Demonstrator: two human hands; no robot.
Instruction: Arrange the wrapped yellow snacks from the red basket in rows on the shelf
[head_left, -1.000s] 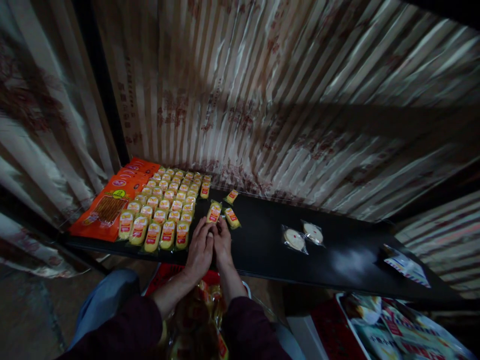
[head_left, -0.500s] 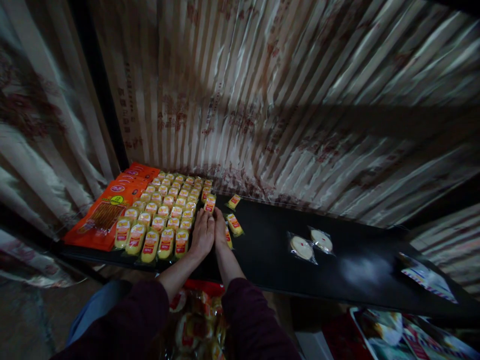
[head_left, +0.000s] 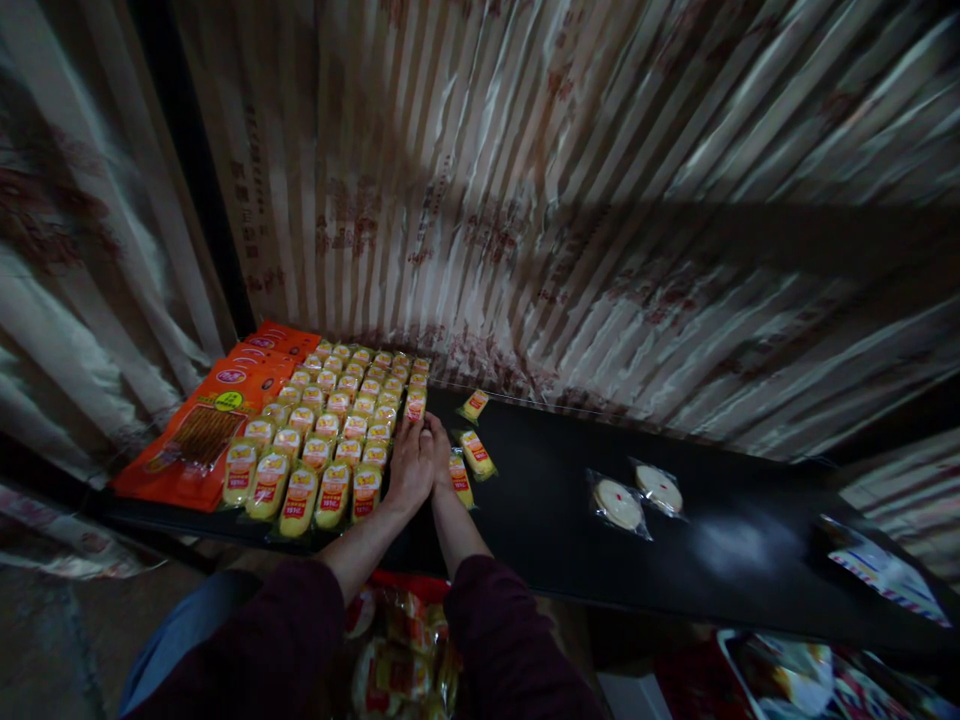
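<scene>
Small wrapped yellow cakes (head_left: 328, 424) with red and white labels stand in tight rows on the black shelf (head_left: 547, 490). My left hand (head_left: 411, 468) and my right hand (head_left: 441, 452) are close together at the right side of the rows. Their curled fingers are around the near end of one wrapped cake (head_left: 415, 403), which stands at the front of the rightmost row. Part of that cake is hidden by my fingers. Just right of my right hand lie loose wrapped cakes, one beside the wrist (head_left: 460, 480), one farther out (head_left: 478, 455) and one behind (head_left: 474, 404).
Orange snack bags (head_left: 199, 430) lie left of the rows. Two clear packets with round white pieces (head_left: 619, 504) rest farther right, and a blue-and-white packet (head_left: 889, 572) is near the right end. Below the shelf, a red bag (head_left: 397, 650) holds more packages. A patterned curtain (head_left: 480, 200) hangs behind.
My hands and the cake between them have shifted slightly toward the rows, closing the gap to the cakes behind. The camera view has moved a little.
</scene>
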